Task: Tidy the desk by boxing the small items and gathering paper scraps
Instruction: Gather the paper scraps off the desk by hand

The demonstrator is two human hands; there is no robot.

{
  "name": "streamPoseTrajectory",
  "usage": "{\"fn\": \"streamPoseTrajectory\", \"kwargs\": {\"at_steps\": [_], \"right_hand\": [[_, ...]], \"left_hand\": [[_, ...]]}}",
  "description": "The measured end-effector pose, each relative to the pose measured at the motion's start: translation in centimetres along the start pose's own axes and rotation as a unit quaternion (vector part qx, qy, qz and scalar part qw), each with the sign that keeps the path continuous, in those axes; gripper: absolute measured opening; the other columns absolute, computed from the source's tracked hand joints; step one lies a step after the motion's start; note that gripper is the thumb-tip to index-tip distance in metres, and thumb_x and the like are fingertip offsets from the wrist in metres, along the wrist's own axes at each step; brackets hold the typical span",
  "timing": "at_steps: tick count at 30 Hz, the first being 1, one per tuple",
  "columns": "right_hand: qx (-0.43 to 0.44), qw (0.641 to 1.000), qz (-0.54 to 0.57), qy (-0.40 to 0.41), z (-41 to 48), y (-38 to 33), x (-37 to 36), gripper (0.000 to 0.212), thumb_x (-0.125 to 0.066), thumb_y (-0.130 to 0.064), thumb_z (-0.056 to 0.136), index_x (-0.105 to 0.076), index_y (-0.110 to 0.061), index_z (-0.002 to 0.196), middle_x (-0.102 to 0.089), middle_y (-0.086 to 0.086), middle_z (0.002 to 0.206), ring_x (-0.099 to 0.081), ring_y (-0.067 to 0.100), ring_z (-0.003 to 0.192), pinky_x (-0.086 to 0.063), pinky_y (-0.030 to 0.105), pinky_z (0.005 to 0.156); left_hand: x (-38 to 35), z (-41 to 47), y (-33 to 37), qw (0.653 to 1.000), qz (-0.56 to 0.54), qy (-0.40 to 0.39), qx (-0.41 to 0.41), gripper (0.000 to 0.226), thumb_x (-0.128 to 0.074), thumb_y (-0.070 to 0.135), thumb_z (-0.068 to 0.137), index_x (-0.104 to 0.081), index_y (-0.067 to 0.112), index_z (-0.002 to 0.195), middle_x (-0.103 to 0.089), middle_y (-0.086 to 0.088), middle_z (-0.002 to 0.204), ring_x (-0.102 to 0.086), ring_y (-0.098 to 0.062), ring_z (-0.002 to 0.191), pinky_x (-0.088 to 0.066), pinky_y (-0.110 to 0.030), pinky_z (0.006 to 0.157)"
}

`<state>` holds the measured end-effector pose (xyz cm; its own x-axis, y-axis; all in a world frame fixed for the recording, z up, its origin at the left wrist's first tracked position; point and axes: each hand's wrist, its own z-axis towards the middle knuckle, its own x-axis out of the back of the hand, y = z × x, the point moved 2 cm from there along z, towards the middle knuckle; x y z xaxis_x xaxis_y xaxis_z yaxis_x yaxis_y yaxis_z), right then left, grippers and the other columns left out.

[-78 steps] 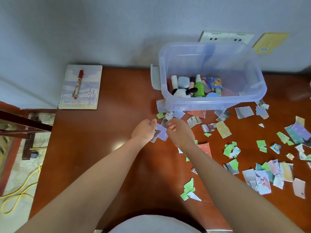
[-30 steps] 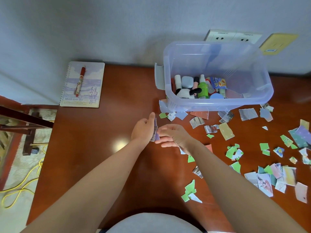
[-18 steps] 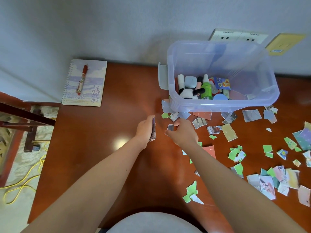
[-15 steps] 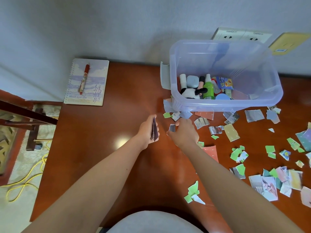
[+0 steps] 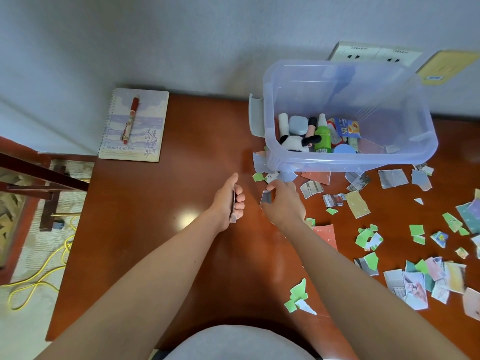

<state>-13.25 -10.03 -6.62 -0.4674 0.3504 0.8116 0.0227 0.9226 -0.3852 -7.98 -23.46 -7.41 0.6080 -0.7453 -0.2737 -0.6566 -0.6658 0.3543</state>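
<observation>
Paper scraps [image 5: 359,204] lie loose across the desk [image 5: 202,131], mostly right of my arms and along the front of the clear box [image 5: 350,162], which holds the small items [image 5: 322,136]. Assessment: scraps are light, thin and limp, prone to creasing. They are best pinched at an edge once a corner is lifted. My left hand [image 5: 227,201] is curled, gripping a thin stack of scraps [image 5: 234,203] edge-on between thumb and fingers. My right hand [image 5: 284,205] pinches 1 grey scrap [image 5: 265,197] at the fingertips, just beside the left.
</observation>
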Motion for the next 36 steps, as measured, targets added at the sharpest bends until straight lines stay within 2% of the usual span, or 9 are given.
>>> {"fn": "streamPoseTrajectory", "kwargs": {"at_steps": [6, 12, 17, 22, 25, 27, 32, 34, 36], "right_hand": [[0.049, 0.996, -0.038, -0.059, 0.0, 0.3, 0.5, 0.047, -0.075, -0.021, 0.077, -0.052, -0.029, 0.118, -0.044, 0.001, 0.12, -0.056, 0.024, 0.102, -0.056, 0.036, 0.072], [0.044, 0.996, -0.053, -0.059, 0.1, 0.2, 0.6, 0.027, -0.069, -0.022, 0.081, -0.059, -0.024, 0.106, -0.045, 0.001, 0.114, -0.055, 0.023, 0.098, -0.052, 0.033, 0.069], [0.056, 0.997, -0.043, -0.041, -0.7, 0.1, 0.6, 0.016, -0.064, -0.013, 0.079, -0.064, -0.025, 0.09, -0.058, -0.003, 0.104, -0.059, 0.02, 0.089, -0.049, 0.027, 0.062], [0.061, 0.997, -0.011, -0.055, -1.9, 1.0, 0.3, 0.036, -0.06, -0.009, 0.078, -0.052, -0.027, 0.109, -0.061, -0.005, 0.094, -0.059, 0.02, 0.08, -0.043, 0.025, 0.055], [0.06, 0.996, 0.034, -0.058, -2.3, 1.7, 0.1, 0.029, -0.056, -0.012, 0.079, -0.065, -0.028, 0.102, -0.066, -0.006, 0.097, -0.06, 0.02, 0.087, -0.055, 0.032, 0.067], [0.044, 0.993, 0.096, -0.056, -2.6, 2.2, 0.1, 0.02, -0.056, -0.018, 0.082, -0.07, -0.028, 0.092, -0.068, -0.007, 0.094, -0.061, 0.018, 0.089, -0.056, 0.034, 0.074], [0.001, 0.982, 0.185, -0.025, -4.2, 4.1, 0.9, 0.014, -0.059, -0.036, 0.087, -0.069, -0.027, 0.086, -0.067, -0.009, 0.091, -0.061, 0.013, 0.089, -0.047, 0.026, 0.065], [-0.014, 0.984, 0.175, -0.006, -5.0, 5.6, 1.4, 0.01, -0.062, -0.036, 0.087, -0.067, -0.027, 0.088, -0.065, -0.009, 0.098, -0.06, 0.013, 0.088, -0.047, 0.024, 0.062], [-0.034, 0.987, 0.157, 0.013, -5.8, 7.3, 1.9, 0.014, -0.064, -0.037, 0.088, -0.066, -0.027, 0.096, -0.06, -0.009, 0.108, -0.06, 0.014, 0.094, -0.052, 0.025, 0.067]], "left_hand": [[-0.1, 0.2, -0.3, 0.999, 0.043, 0.024, -0.016, 0.048, -0.046, 0.052, 0.094, -0.03, 0.023, 0.06, -0.023, 0.004, 0.061, -0.017, -0.012, 0.047, -0.014, -0.02, 0.038], [-0.7, 0.1, -0.5, 0.997, 0.062, 0.029, -0.025, 0.047, -0.047, 0.049, 0.095, -0.031, 0.022, 0.06, -0.024, 0.004, 0.058, -0.018, -0.011, 0.043, -0.014, -0.018, 0.036], [-0.7, -0.3, -0.9, 0.996, 0.075, 0.03, -0.031, 0.043, -0.05, 0.038, 0.096, -0.032, 0.022, 0.06, -0.026, 0.005, 0.052, -0.019, -0.01, 0.037, -0.014, -0.018, 0.036], [-0.5, -0.9, -1.5, 0.995, 0.091, 0.034, -0.035, 0.038, -0.052, 0.03, 0.095, -0.035, 0.021, 0.063, -0.025, 0.005, 0.051, -0.018, -0.009, 0.035, -0.014, -0.017, 0.034], [-0.7, -1.7, -1.9, 0.99, 0.127, 0.042, -0.053, 0.024, -0.051, 0.026, 0.095, -0.047, 0.015, 0.075, -0.031, 0.006, 0.046, -0.023, -0.008, 0.032, -0.017, -0.016, 0.034], [-0.9, -2.2, -2.3, 0.987, 0.142, 0.047, -0.062, 0.017, -0.05, 0.024, 0.096, -0.053, 0.012, 0.084, -0.033, 0.007, 0.044, -0.026, -0.007, 0.03, -0.019, -0.015, 0.035], [-2.3, -3.2, -3.9, 0.982, 0.171, 0.037, -0.07, 0.016, -0.049, 0.018, 0.095, -0.061, 0.008, 0.097, -0.033, 0.009, 0.039, -0.025, -0.007, 0.031, -0.02, -0.016, 0.034], [-3.1, -3.4, -4.8, 0.98, 0.185, 0.031, -0.07, 0.018, -0.051, 0.017, 0.093, -0.061, 0.006, 0.103, -0.033, 0.009, 0.04, -0.025, -0.008, 0.032, -0.021, -0.017, 0.033], [-3.9, -3.4, -5.8, 0.976, 0.205, 0.03, -0.074, 0.022, -0.053, 0.018, 0.091, -0.061, 0.005, 0.107, -0.036, 0.007, 0.043, -0.028, -0.009, 0.034, -0.024, -0.017, 0.033]]}}
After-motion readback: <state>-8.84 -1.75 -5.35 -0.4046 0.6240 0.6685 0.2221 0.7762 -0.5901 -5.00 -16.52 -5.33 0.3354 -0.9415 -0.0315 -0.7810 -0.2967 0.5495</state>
